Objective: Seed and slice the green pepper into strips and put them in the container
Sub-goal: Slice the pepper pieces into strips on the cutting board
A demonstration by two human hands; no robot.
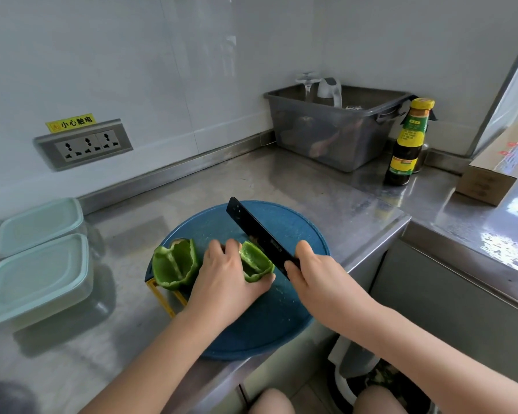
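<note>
On the round blue cutting board (266, 330) lie two green pepper halves, cut side up. My left hand (228, 279) presses down on the right pepper half (254, 262), fingers curled over its far end. The left pepper half (174, 264) lies free at the board's left edge. My right hand (314, 273) grips the handle of a black knife (254, 231), whose blade runs away from me along the right side of the held half, touching or nearly touching it. Two lidded pale green containers, the near container (36, 282) and the far container (39, 225), stand at the left.
A grey plastic bin (332, 132) with glassware sits at the back right corner. A dark sauce bottle (407, 144) stands beside it, and a cardboard box (491, 171) lies at the far right. A yellow stand (165, 300) pokes out under the board's left edge. A wall socket strip (84, 144) is behind.
</note>
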